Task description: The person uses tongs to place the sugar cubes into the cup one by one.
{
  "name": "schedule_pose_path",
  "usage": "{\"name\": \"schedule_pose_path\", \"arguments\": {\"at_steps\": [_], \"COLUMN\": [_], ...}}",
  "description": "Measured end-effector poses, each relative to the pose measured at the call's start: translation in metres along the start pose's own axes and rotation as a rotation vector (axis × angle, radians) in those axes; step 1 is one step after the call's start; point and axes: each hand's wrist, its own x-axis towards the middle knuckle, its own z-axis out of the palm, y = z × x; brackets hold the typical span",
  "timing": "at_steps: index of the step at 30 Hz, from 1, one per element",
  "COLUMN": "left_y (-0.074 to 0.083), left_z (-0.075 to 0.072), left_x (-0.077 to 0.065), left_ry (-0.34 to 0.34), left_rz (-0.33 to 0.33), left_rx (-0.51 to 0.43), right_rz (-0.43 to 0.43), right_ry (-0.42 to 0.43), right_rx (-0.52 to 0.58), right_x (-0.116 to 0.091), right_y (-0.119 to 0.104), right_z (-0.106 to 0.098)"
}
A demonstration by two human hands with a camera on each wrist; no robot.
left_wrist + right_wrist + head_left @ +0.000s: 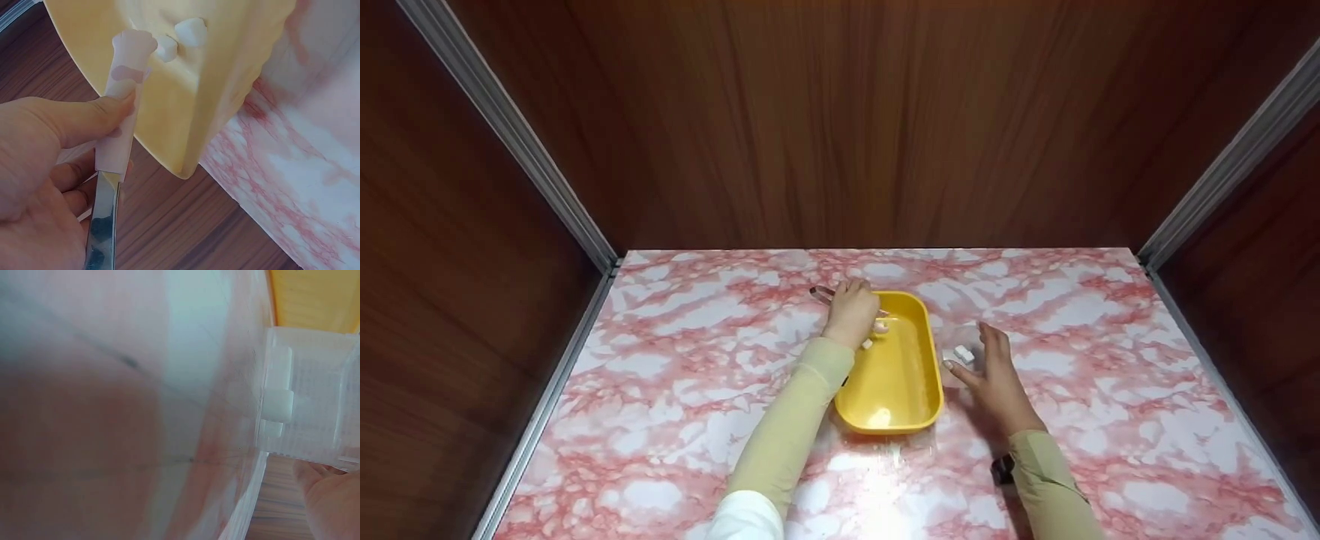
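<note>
In the head view a deep yellow tray [889, 382] stands lengthwise on the table. My left hand [851, 311] is over its far left rim. It holds small metal tongs [105, 216] with a pink paw-shaped tip [126, 84], the thumb pressed on the pink part. White cubes [191, 32] lie in the tray close to that tip. My right hand [997, 375] spans a clear plastic box [315, 382] just right of the tray, thumb on the near side and fingers on the far side. Several white cubes [964, 354] sit inside the box.
The table has a pink and white marbled top [697, 360]. Brown wood-grain panels [840, 127] close in the back and both sides, with grey metal rails at the corners. A clear plastic edge [896, 450] shows at the tray's near end.
</note>
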Motion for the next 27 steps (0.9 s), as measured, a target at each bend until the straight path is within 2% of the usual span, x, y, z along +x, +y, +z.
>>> {"name": "schedule_pose_path", "arguments": {"at_steps": [5, 11, 19, 27], "left_y": [0.0003, 0.0003, 0.0024, 0.0049], "left_z": [0.002, 0.0017, 0.002, 0.005], "left_x": [0.001, 0.0012, 0.0024, 0.0035], "left_ry": [-0.016, -0.057, -0.051, -0.063], "left_rz": [-0.01, -0.018, -0.023, -0.021], "left_rx": [0.006, -0.025, -0.017, -0.015], "right_rz": [0.012, -0.013, -0.018, 0.013], "right_ry": [-0.008, 0.006, 0.019, 0.006], "right_rx": [0.001, -0.012, -0.014, -0.008], "right_x": [0.0004, 0.0009, 0.0006, 0.0003], "right_y": [-0.0005, 0.0013, 0.0018, 0.001], "right_z": [-0.0003, 0.0002, 0.0007, 0.0002]}}
